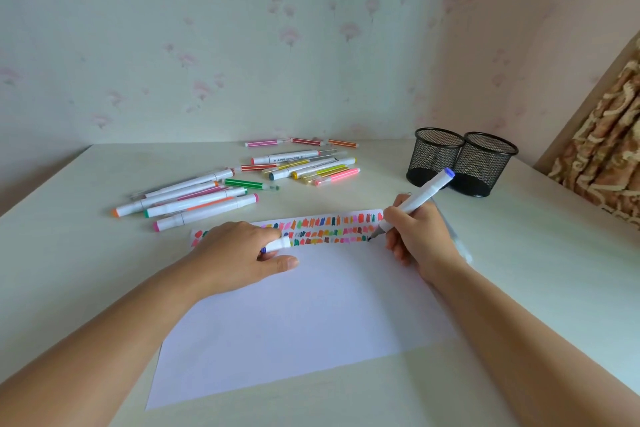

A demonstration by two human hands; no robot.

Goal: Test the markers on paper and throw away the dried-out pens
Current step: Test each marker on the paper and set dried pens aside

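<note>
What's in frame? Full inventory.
paper: 1, white, desk centre, colour swatch rows along far edge
marker: 1, white with blue end, in right hand, tip on paper
cap: 1, white, in left hand
loose markers: roughly twenty, mixed colours, desk beyond paper
mesh cups: 2, black, far right, side by side
desk: 1, white, under everything
curtain: 1, brown patterned, right edge
left hand: 1, on paper, holding cap
right hand: 1, gripping marker

Home room: floral wallpaper (207, 45), desk (554, 253).
</note>
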